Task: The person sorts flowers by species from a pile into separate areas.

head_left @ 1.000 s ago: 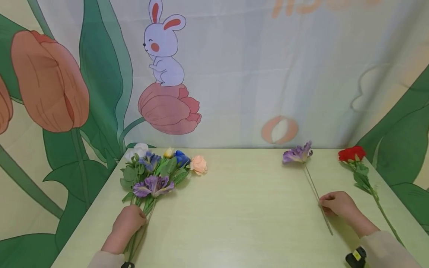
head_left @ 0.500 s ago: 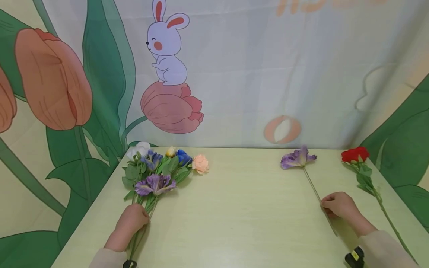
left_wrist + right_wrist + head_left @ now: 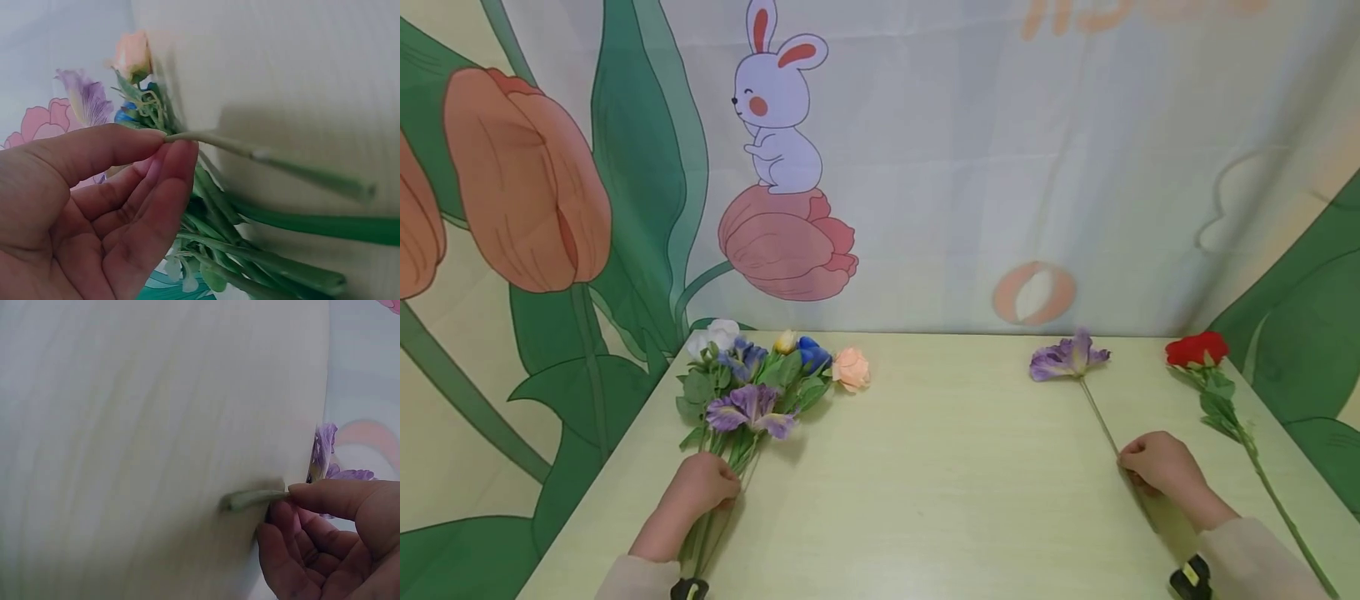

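At the table's left, my left hand [image 3: 702, 485] pinches the stem of a purple iris [image 3: 751, 410] between thumb and fingertip. In the left wrist view that stem [image 3: 312, 175] stands apart from the other green stems [image 3: 269, 259] lying beneath the hand. Around the iris lie a peach rose [image 3: 852, 369], a blue flower [image 3: 812, 354], a yellow bud [image 3: 785, 342] and a white flower [image 3: 721, 333]. On the right, my right hand [image 3: 1161, 462] pinches the stem of a second purple iris [image 3: 1069, 357]. Its cut stem end [image 3: 244, 499] shows in the right wrist view.
A red rose [image 3: 1197, 348] with a long leafy stem lies along the table's right side. Behind the pale table [image 3: 925, 467] hangs a printed cloth [image 3: 940, 167] with a rabbit and tulips.
The right iris bloom has turned slightly, and its stem end has shifted a little. The left iris has moved slightly right with the left hand. The whole view has drifted a little.
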{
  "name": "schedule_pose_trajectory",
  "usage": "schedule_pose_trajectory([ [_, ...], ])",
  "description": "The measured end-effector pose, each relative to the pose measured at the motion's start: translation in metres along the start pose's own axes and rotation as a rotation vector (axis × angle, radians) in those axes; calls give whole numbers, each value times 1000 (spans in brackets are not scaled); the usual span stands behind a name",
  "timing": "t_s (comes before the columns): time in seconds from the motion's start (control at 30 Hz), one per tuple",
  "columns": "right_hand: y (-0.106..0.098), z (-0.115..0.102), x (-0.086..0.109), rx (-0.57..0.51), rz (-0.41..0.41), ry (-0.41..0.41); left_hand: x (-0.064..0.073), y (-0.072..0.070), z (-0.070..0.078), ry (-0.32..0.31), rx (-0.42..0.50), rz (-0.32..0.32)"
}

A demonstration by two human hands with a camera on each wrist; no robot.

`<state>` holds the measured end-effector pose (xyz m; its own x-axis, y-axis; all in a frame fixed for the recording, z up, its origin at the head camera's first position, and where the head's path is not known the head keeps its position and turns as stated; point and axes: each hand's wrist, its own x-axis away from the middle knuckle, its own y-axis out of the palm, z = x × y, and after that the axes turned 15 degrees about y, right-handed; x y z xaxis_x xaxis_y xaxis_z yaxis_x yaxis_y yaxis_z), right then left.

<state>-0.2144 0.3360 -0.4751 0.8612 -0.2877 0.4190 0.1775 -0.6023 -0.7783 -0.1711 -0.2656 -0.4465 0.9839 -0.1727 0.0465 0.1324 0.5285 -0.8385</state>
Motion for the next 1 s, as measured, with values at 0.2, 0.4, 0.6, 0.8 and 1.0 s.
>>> schedule_pose_trajectory([
  [0.2, -1, 0, 2, 4, 9, -12, -1, -3, 7, -11, 29, -6],
  [0.4, -11, 0, 6, -30, -5, -35, -1, -6, 12, 0, 47, -11],
  [0.6, -27, -6, 7, -100, -21, -43, -2, -15, 16, 16, 82, -6],
  [0.8, -35, -18, 9, -185, -32, -81, -10, -23, 28, 56, 105, 33],
  [1.0, -27, -38, 17, -269, -49, -146, -29, -22, 54, 91, 138, 39],
])
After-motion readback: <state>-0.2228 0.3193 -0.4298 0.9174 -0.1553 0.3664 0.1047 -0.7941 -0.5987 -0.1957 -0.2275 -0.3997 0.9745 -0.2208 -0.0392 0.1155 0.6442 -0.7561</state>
